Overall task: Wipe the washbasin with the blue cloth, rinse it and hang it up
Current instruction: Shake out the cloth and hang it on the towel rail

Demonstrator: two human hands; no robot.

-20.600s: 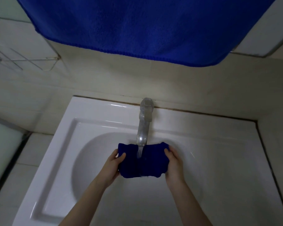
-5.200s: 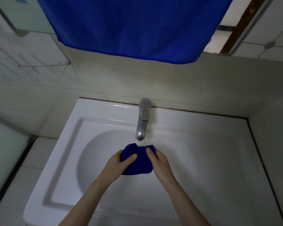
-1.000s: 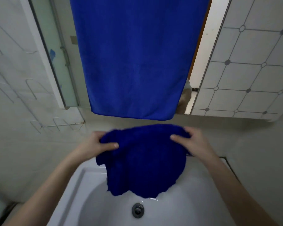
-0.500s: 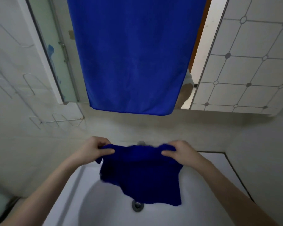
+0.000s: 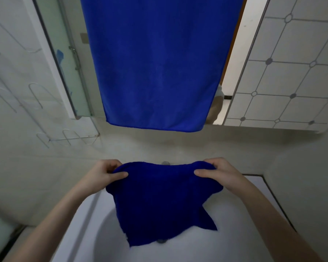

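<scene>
Pale bathroom wall: a wire rack (image 5: 68, 137) at the left, a big towel (image 5: 159, 63) hanging in the middle, patterned tiles (image 5: 292, 76) at the right. Below lies the white washbasin (image 5: 95, 233), its drain (image 5: 161, 241) peeping from under the cloth (image 5: 163, 201).

The left hand (image 5: 104, 174) pinches the cloth's upper left corner, thumb in front and fingers curled behind. The right hand (image 5: 218, 173) pinches the upper right corner the same way. The step looks like spreading the cloth before hanging it.

Each pinch takes only a little fabric, so a wet, heavy cloth could slip from one hand and drop into the basin. Bunched corners could also leave it hanging creased or lopsided.

The cloth hangs between the hands, its top edge stretched from one to the other. Its body droops over the bowl, well below the towel.
</scene>
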